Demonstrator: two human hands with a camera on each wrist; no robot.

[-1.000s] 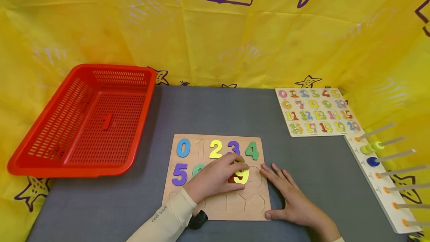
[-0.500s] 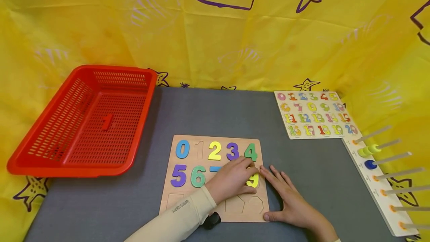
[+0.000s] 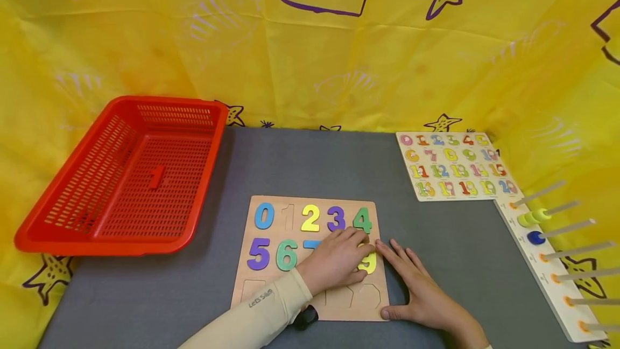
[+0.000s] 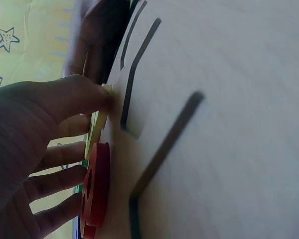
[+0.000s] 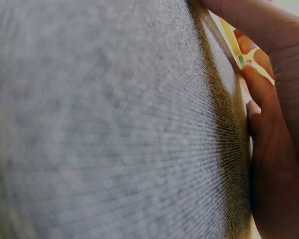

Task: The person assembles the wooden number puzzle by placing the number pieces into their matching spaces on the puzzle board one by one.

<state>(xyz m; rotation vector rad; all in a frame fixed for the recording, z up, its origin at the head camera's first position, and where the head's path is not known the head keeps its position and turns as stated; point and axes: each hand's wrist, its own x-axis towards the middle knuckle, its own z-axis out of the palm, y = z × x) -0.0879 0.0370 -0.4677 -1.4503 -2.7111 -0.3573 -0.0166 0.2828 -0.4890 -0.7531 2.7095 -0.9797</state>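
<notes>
A wooden number board (image 3: pixel 310 298) holds coloured number pieces in its upper two rows. My left hand (image 3: pixel 334 263) pinches the yellow number 9 (image 3: pixel 369 265) at the right end of the second row. In the left wrist view the thumb is at one end of that yellow piece (image 4: pixel 97 124), and a red number 8 (image 4: pixel 98 186) sits beside it under the other fingers. My right hand (image 3: pixel 418 290) rests at the board's right edge, thumb and fingertips against it. In the head view the left hand covers the 8 and part of the 7 (image 3: pixel 311 244).
A red basket (image 3: pixel 208 176) stands at the left with a red number 1 (image 3: pixel 156 176) in it. At the back right lies a second number board (image 3: pixel 452 166). A white peg rack (image 3: pixel 547 279) with upright rods runs along the right side.
My left hand has carried the yellow 9 rightward, from over the 8 to the end of the second row. In the last half second it barely moves. The right hand stays put.
</notes>
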